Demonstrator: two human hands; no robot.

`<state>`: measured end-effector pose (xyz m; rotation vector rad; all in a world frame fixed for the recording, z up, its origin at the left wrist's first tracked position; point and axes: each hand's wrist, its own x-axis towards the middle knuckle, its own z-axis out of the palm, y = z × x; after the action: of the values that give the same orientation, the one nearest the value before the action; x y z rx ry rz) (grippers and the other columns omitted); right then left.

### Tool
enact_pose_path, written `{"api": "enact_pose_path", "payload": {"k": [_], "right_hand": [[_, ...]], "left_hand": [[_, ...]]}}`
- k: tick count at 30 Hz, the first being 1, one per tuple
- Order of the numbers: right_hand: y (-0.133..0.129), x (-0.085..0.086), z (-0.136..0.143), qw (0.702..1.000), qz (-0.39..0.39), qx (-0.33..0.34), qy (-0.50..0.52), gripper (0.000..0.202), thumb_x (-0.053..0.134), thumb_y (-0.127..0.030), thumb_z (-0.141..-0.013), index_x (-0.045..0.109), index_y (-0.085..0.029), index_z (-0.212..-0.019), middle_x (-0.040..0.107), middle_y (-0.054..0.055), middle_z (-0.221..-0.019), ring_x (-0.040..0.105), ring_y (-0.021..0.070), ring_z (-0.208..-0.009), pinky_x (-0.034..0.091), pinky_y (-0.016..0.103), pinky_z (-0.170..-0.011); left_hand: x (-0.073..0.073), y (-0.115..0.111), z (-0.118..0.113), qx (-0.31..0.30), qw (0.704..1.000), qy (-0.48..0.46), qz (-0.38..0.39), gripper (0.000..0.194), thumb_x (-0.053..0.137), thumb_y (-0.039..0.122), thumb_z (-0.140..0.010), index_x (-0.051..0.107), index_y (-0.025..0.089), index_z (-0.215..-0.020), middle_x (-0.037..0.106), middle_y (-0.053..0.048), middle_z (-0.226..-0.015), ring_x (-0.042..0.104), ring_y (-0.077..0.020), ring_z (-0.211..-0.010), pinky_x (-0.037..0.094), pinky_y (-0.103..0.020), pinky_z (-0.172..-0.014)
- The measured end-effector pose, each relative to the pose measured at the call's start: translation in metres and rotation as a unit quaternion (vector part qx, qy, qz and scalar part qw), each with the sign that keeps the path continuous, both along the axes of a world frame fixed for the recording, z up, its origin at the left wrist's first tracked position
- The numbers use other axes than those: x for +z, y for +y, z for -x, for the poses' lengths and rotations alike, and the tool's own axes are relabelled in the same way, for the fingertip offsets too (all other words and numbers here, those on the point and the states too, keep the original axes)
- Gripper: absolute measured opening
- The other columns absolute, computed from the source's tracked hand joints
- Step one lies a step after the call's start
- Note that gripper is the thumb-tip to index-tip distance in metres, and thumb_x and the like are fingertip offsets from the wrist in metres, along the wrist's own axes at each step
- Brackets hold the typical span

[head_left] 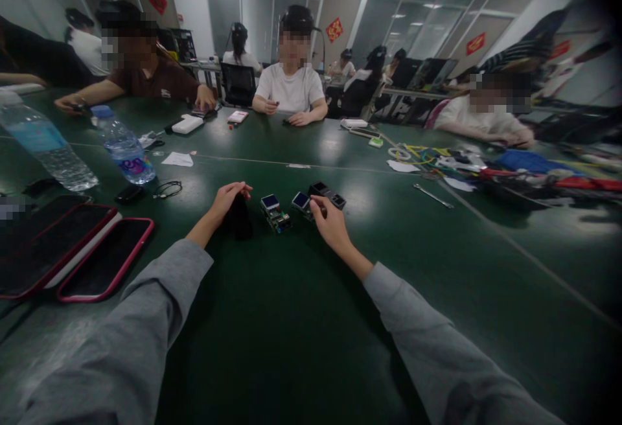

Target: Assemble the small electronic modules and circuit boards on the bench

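Note:
Two small circuit boards with screens are on the green table before me. The left board (276, 213) lies by itself between my hands. My right hand (333, 223) is closed at the edge of the right board (302, 202), thumb and forefinger bent together on it. Just behind those fingers lies a black device case (335, 198), partly covered by the board and hand. My left hand (226, 203) rests left of the boards, its fingers stretched out over a dark black object (240, 221). What that object is, I cannot make out.
On the left stand two water bottles (124, 146), near a pink-edged phone-like tray (109, 260) and a thin black cable (168, 189). A wrench (433, 196) and a heap of cables (515, 172) lie at right. Several people sit across the table (272, 334).

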<state>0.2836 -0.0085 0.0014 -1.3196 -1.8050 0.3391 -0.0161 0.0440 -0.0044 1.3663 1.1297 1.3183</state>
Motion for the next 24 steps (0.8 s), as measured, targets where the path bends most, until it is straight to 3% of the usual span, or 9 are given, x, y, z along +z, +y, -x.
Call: {"api": "enact_pose_path", "payload": {"k": [4, 9, 12, 15, 17, 19, 22, 24], "right_hand": [[-0.001, -0.004, 0.001, 0.996, -0.056, -0.015, -0.067, 0.047, 0.050, -0.048, -0.091, 0.055, -0.018, -0.126, 0.060, 0.011, -0.122, 0.055, 0.0257, -0.114, 0.046, 0.043, -0.097], [-0.011, -0.001, 0.001, 0.982, -0.055, 0.005, -0.180, 0.046, 0.047, -0.028, -0.092, 0.045, -0.016, -0.137, 0.056, 0.012, -0.124, 0.053, 0.0264, -0.114, 0.047, 0.045, -0.098], [-0.045, 0.006, -0.003, 0.976, -0.038, 0.032, -0.214, 0.049, 0.044, -0.024, -0.093, 0.038, -0.018, -0.142, 0.054, 0.012, -0.126, 0.053, 0.0256, -0.115, 0.049, 0.045, -0.097], [-0.101, 0.009, -0.023, 0.961, -0.011, 0.091, -0.260, 0.053, 0.043, -0.027, -0.095, 0.029, -0.024, -0.147, 0.049, 0.010, -0.135, 0.052, 0.0244, -0.117, 0.049, 0.046, -0.099], [-0.139, 0.005, -0.055, 0.954, 0.000, 0.099, -0.281, 0.054, 0.041, -0.029, -0.096, 0.026, -0.027, -0.148, 0.047, 0.009, -0.138, 0.053, 0.0242, -0.118, 0.049, 0.046, -0.099], [-0.167, -0.002, -0.109, 0.956, 0.020, 0.048, -0.287, 0.055, 0.041, -0.032, -0.096, 0.024, -0.029, -0.149, 0.047, 0.010, -0.139, 0.053, 0.0255, -0.120, 0.050, 0.048, -0.099], [-0.186, -0.011, -0.219, 0.955, 0.016, -0.083, -0.286, 0.056, 0.041, -0.042, -0.095, 0.029, -0.027, -0.147, 0.052, 0.016, -0.131, 0.055, 0.0317, -0.116, 0.048, 0.054, -0.097], [-0.189, -0.011, -0.293, 0.939, -0.004, -0.178, -0.294, 0.059, 0.040, -0.049, -0.093, 0.034, -0.024, -0.146, 0.058, 0.023, -0.115, 0.060, 0.0379, -0.103, 0.049, 0.058, -0.085]], "left_hand": [[0.000, 0.000, 0.000, 0.006, 1.000, 0.007, 0.007, 0.039, 0.058, 0.051, -0.080, 0.072, 0.014, -0.084, 0.065, -0.004, -0.071, 0.059, -0.0157, -0.070, 0.044, -0.030, -0.074], [0.001, -0.003, 0.000, 0.015, 1.000, -0.002, 0.008, 0.040, 0.060, 0.052, -0.078, 0.072, 0.014, -0.082, 0.065, -0.004, -0.069, 0.059, -0.0160, -0.071, 0.044, -0.030, -0.074], [0.003, -0.006, 0.000, 0.018, 1.000, -0.011, 0.016, 0.041, 0.062, 0.053, -0.077, 0.072, 0.014, -0.083, 0.065, -0.004, -0.070, 0.059, -0.0161, -0.070, 0.044, -0.030, -0.073], [0.004, -0.007, -0.001, 0.021, 1.000, -0.011, 0.019, 0.040, 0.062, 0.053, -0.076, 0.072, 0.014, -0.082, 0.065, -0.004, -0.070, 0.059, -0.0160, -0.070, 0.044, -0.030, -0.073], [0.004, -0.007, -0.001, 0.023, 1.000, -0.013, 0.017, 0.039, 0.062, 0.052, -0.077, 0.072, 0.015, -0.082, 0.065, -0.004, -0.070, 0.059, -0.0158, -0.070, 0.044, -0.030, -0.073], [0.003, -0.006, -0.001, 0.020, 1.000, -0.011, 0.014, 0.039, 0.062, 0.053, -0.077, 0.072, 0.015, -0.081, 0.065, -0.004, -0.070, 0.058, -0.0157, -0.070, 0.044, -0.029, -0.073], [0.003, -0.006, -0.002, 0.016, 1.000, -0.006, 0.009, 0.040, 0.061, 0.053, -0.078, 0.072, 0.015, -0.081, 0.065, -0.004, -0.070, 0.058, -0.0159, -0.070, 0.044, -0.030, -0.074], [0.003, -0.006, -0.002, 0.015, 1.000, -0.007, 0.010, 0.039, 0.060, 0.052, -0.078, 0.072, 0.015, -0.081, 0.065, -0.004, -0.069, 0.058, -0.0159, -0.070, 0.044, -0.029, -0.073]]}}
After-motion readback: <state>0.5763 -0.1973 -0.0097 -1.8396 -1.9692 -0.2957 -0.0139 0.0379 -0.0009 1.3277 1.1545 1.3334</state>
